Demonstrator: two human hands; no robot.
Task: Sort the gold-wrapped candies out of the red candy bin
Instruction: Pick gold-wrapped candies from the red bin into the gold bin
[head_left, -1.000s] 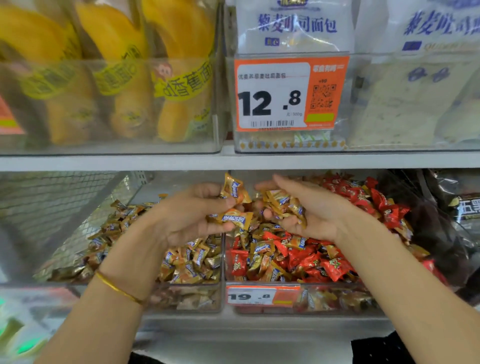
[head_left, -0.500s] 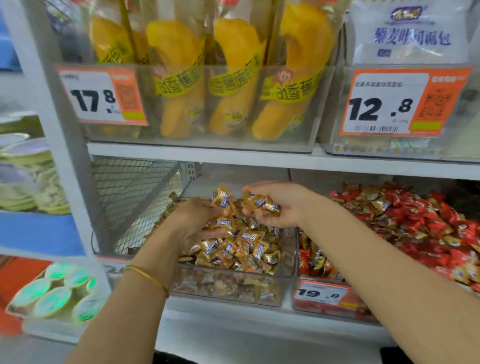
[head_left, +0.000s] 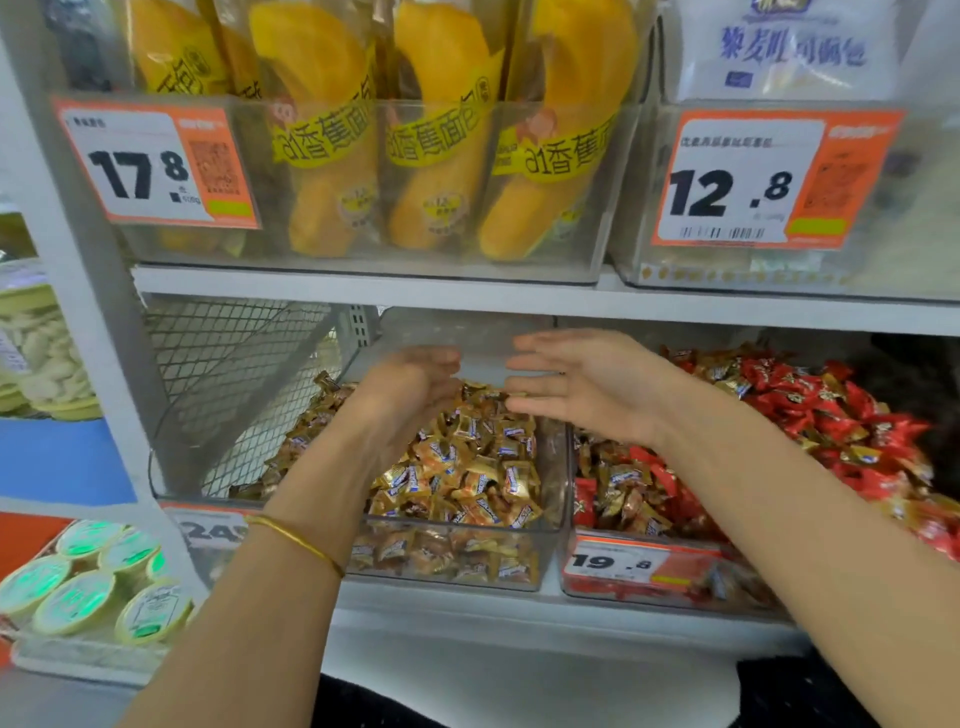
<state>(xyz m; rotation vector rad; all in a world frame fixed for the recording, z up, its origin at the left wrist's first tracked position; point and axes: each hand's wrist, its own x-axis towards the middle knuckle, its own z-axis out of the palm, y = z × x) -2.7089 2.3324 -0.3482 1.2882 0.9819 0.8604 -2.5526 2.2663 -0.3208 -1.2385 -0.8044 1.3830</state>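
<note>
Head view: my left hand (head_left: 410, 389) and right hand (head_left: 587, 387) hover over the gold bin (head_left: 558, 483), palms facing, fingers loose and straight, holding nothing. More gold candies (head_left: 623, 493) lie mixed among reds in the red bin (head_left: 649, 577), at 4 o'clock from my right hand. I'd reach there and pinch only gold wrappers off the top, letting no reds ride along. Both bins sit on a white shelf (head_left: 467, 608), with mesh (head_left: 234, 374) at 9 o'clock and banana packs (head_left: 332, 156) at 12.
</note>
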